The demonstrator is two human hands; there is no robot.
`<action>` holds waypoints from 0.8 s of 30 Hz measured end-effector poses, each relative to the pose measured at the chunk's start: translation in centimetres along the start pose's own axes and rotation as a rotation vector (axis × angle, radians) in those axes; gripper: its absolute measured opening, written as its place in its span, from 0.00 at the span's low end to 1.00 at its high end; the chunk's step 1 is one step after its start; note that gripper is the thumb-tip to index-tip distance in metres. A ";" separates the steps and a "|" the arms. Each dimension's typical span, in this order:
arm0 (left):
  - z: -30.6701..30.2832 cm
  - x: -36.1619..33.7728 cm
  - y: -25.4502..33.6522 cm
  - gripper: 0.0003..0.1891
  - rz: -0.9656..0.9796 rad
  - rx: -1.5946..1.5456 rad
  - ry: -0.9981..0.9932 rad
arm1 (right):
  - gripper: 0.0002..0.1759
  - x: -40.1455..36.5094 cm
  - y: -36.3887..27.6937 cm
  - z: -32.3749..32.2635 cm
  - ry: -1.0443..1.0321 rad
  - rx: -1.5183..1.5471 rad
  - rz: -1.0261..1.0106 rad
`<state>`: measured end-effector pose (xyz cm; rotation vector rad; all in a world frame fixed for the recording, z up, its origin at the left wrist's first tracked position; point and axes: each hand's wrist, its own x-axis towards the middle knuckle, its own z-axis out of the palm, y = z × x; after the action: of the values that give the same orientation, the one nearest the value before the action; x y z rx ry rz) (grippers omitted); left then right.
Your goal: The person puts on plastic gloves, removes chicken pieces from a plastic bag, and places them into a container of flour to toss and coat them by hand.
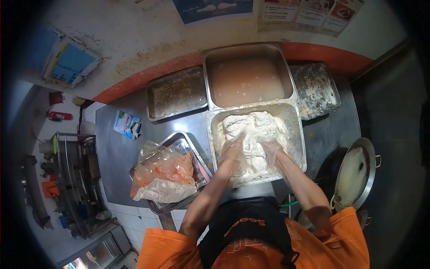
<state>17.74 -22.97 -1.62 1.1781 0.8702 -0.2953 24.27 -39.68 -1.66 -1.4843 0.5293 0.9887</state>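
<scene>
A metal pan (pixel 301 134) in front of me holds white flour and lumpy flour-coated pieces (pixel 251 125). Both my hands are inside it, in thin clear plastic gloves dusted with flour. My left hand (pixel 234 147) lies against the left side of the coated heap, its fingers stretched forward. On the heap's right side rests my right hand (pixel 270 147), fingers pointing inward and apart. Flour partly covers the fingertips of both. What the coated pieces are underneath is hidden.
Behind stands a deep pan of cloudy liquid (pixel 251 80). A stained tray (pixel 177 94) and a flour-crusted box-shaped thing (pixel 315 89) flank it. Plastic bags of orange-pink pieces (pixel 168 170) lie on a metal tray (pixel 181 136) at left, near a carton (pixel 127 125). A wok (pixel 358 172) is at right.
</scene>
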 end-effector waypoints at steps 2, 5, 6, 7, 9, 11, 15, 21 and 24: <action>0.3 -0.6 -0.5 0.23 -0.044 -0.227 -0.061 | 0.42 -1.4 -1.3 1.2 -0.085 -0.023 -0.109; -2.0 -1.9 -2.6 0.20 -0.114 -0.406 -0.122 | 0.46 -8.1 -4.8 1.9 -0.045 -0.333 -0.548; -2.6 -1.9 -3.0 0.19 -0.106 -0.357 -0.143 | 0.46 -9.9 -6.3 1.8 -0.041 -0.331 -0.539; -0.5 -6.0 1.2 0.18 -0.021 -0.537 -0.018 | 0.46 -11.8 -8.1 1.7 -0.039 -0.287 -0.540; -1.6 -6.5 2.0 0.20 -0.095 -0.666 -0.064 | 0.48 -9.9 -8.7 -0.3 -0.048 -0.199 -0.393; -1.7 -5.3 1.8 0.21 -0.154 -0.796 -0.109 | 0.48 -3.8 -8.2 -4.4 -0.151 -0.271 -0.376; -0.4 -0.2 -1.6 0.36 0.135 -0.321 -0.107 | 0.44 0.9 -5.4 -2.3 0.030 -0.740 -0.437; 2.4 -4.2 4.4 0.31 -0.229 -0.365 -0.042 | 0.35 0.3 -1.9 -1.8 -0.122 0.112 -0.345; -0.9 -4.1 1.5 0.28 -0.057 -0.421 -0.259 | 0.33 -9.2 -7.7 1.2 -0.010 -0.481 -0.480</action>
<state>15.65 -22.52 2.27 0.7071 0.6962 -0.2865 25.19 -39.11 10.36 -1.9127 -0.0937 0.7637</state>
